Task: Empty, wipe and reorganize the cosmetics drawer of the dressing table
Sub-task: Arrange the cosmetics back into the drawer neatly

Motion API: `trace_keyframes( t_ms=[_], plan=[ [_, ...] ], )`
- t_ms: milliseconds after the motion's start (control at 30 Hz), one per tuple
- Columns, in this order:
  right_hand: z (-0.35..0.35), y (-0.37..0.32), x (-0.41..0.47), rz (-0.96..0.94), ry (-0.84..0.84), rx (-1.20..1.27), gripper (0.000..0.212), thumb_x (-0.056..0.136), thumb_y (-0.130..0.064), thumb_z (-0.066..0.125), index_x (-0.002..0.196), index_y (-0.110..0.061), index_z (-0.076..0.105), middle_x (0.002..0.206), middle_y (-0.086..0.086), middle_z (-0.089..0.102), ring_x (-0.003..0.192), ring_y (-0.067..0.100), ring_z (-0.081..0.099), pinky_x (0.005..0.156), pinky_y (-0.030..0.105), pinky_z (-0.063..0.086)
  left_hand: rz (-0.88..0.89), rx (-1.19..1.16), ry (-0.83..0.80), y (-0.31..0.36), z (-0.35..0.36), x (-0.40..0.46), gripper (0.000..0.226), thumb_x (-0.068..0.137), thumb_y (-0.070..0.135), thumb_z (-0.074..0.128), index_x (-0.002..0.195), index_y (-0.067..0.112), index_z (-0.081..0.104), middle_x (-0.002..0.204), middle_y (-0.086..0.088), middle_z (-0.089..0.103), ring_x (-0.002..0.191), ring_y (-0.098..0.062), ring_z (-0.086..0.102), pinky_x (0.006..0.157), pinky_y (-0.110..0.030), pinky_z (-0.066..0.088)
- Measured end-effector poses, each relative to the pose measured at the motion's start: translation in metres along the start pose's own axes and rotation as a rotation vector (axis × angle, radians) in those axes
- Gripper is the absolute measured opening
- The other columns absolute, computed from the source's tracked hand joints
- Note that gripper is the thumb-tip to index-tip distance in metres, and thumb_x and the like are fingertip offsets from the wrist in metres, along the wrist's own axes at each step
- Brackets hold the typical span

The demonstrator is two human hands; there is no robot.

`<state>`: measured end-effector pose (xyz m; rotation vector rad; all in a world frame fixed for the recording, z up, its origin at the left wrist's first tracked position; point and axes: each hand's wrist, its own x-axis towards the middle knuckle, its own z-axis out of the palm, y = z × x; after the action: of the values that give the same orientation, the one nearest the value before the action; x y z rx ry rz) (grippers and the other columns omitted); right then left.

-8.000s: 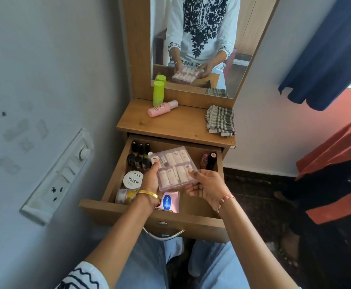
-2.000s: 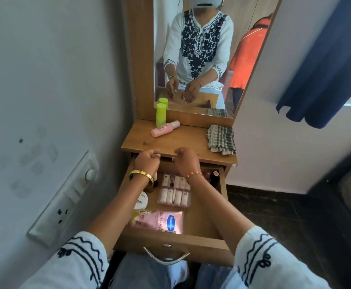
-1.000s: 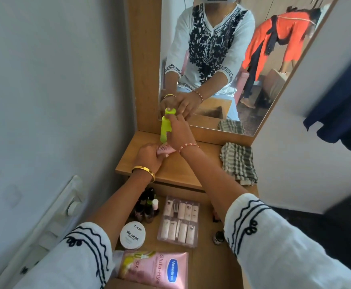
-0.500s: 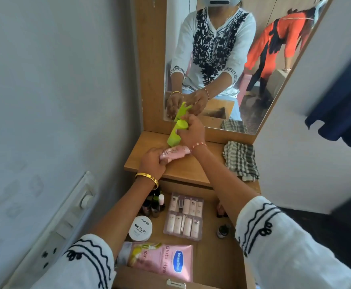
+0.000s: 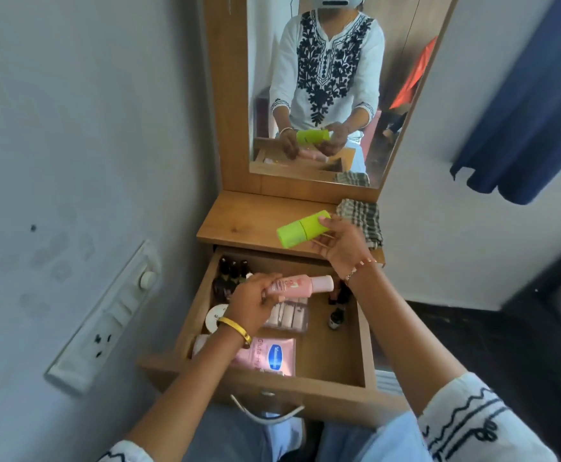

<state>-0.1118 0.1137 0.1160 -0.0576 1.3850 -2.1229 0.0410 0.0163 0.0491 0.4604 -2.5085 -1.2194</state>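
I see the table (image 5: 239, 221) top bare at its left, a checked cloth (image 5: 362, 218) at its right edge. The open drawer (image 5: 335, 355) has free floor on its right half. My right hand (image 5: 337, 243) holds a green bottle (image 5: 300, 230) over the table's front edge; my left hand (image 5: 256, 303) grips a pink bottle (image 5: 305, 284) above what looks like a tray of small tubes (image 5: 289, 316).

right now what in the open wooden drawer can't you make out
Head view:
- Round white jar: the left hand covers part of its label.
- Clear case of pale tubes: upper part behind the pink bottle.
- Dark small bottles: too small, shadowed; count unclear.
- Pink sachet: forearm crosses its left.
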Motion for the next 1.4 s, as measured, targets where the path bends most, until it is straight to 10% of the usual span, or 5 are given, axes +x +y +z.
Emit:
trace_keyframes(
  t_ms=[200,533,733,1400],
  plan=[
    [-0.039,0.005,-0.038,0.046,0.014,0.021,0.004,0.087,-0.006,0.056,0.089,-0.009,0.054,0.081,0.009,0.055,0.07,0.021,0.059,0.053,0.031,0.057,-0.016,0.047,0.023,0.001,0.015,-0.023,0.04,0.086,0.01,0.059,0.126,0.007,0.052,0.125,-0.014,0.055,0.116,-0.027,0.051,0.098,-0.029,0.039],
    [-0.086,0.005,-0.077,-0.076,0.031,-0.915,0.022,0.073,0.003,0.071,0.08,-0.013,0.057,0.085,0.003,0.061,0.084,0.023,0.063,0.078,0.043,0.056,-0.127,0.028,0.112,-0.008,0.02,-0.03,0.043,0.086,0.006,0.056,0.128,0.011,0.052,0.125,-0.011,0.053,0.113,-0.024,0.051,0.095,-0.036,0.047],
    [-0.092,0.031,-0.076,-0.122,0.023,-1.374,0.035,0.066,-0.01,0.079,0.098,-0.016,0.065,0.092,-0.001,0.059,0.085,0.012,0.054,0.07,0.021,0.042,-0.14,0.092,0.077,-0.01,0.025,-0.027,0.044,0.085,0.005,0.057,0.128,0.01,0.051,0.125,-0.01,0.053,0.115,-0.025,0.051,0.093,-0.033,0.046],
    [-0.074,0.065,-0.076,-0.279,0.03,-1.739,0.049,0.079,-0.012,0.069,0.125,-0.012,0.053,0.123,0.01,0.047,0.11,0.028,0.053,0.094,0.034,0.046,-0.202,-0.003,0.02,-0.015,0.024,-0.024,0.045,0.083,0.006,0.06,0.127,0.015,0.052,0.125,-0.008,0.053,0.109,-0.019,0.05,0.082,-0.023,0.043]
  ],
)
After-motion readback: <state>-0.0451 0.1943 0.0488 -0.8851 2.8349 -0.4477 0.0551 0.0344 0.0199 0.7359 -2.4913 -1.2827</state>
